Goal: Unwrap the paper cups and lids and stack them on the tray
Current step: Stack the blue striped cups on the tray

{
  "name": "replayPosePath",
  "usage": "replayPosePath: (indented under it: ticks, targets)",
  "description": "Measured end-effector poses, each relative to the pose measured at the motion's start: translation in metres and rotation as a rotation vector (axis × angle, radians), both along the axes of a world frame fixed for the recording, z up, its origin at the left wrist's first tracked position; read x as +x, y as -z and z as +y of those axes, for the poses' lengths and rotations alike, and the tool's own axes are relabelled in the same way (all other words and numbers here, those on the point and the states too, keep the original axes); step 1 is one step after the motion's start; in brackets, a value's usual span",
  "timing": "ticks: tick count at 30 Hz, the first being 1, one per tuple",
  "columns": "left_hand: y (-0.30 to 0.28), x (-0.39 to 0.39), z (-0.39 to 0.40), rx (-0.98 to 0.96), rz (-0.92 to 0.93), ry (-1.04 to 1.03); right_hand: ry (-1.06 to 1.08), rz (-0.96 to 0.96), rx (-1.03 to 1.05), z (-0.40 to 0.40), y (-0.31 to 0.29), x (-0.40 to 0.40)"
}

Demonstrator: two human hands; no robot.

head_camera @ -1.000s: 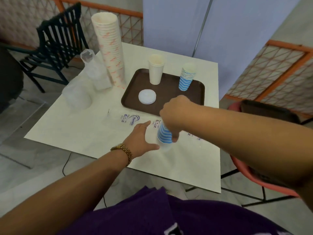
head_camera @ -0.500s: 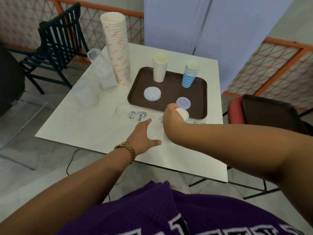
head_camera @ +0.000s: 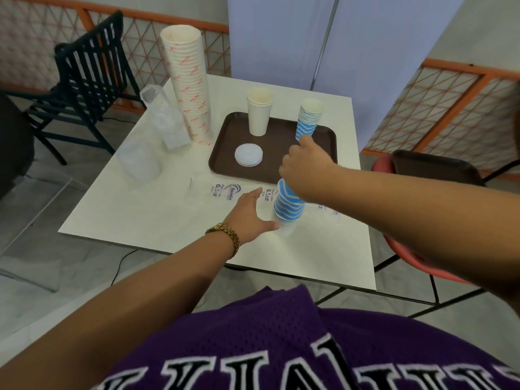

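Black slatted chair (head_camera: 84, 80) beside white table (head_camera: 157, 209); red chair (head_camera: 416, 175) opposite.

Blue-striped cup stack (head_camera: 288, 202) upside-down, off tray (head_camera: 222, 153)

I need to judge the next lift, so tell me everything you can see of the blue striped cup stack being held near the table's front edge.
The held blue striped cup stack is a nested column of paper cups with blue and white wavy bands, rims pointing down. It stands nearly upright, slightly tilted, in front of the brown tray. The right hand grips its upper end from above, hiding the top. Its lower end sits in clear plastic wrap, where the left hand has its thumb by the base with fingers extended.
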State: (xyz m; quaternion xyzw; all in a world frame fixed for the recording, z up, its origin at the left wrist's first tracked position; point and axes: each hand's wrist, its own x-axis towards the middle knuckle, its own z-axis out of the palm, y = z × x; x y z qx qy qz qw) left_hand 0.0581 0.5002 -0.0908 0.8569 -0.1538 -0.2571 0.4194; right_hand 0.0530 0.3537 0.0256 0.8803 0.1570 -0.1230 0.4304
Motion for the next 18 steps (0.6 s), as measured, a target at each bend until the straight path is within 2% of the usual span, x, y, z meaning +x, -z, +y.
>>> replayPosePath:
  ticks: [3,7,12,16,18]
  targets:
    - [-0.001,0.0,-0.009,-0.003,-0.009,0.013,0.051,-0.059,0.17,-0.022,-0.016,-0.003]
    - [-0.004,-0.001,-0.027,-0.026,-0.031,0.051,0.3,-0.009,0.385,-0.056,-0.024,-0.002]
    - [-0.008,-0.003,-0.049,-0.164,-0.031,0.003,0.662,0.103,1.037,-0.101,-0.016,-0.002]
    - [-0.004,0.0,-0.06,-0.196,-0.056,-0.083,0.806,0.102,1.52,-0.126,0.005,0.003]
    - [-0.002,0.002,-0.063,-0.187,-0.081,-0.09,0.844,0.044,1.689,-0.137,0.018,0.013]
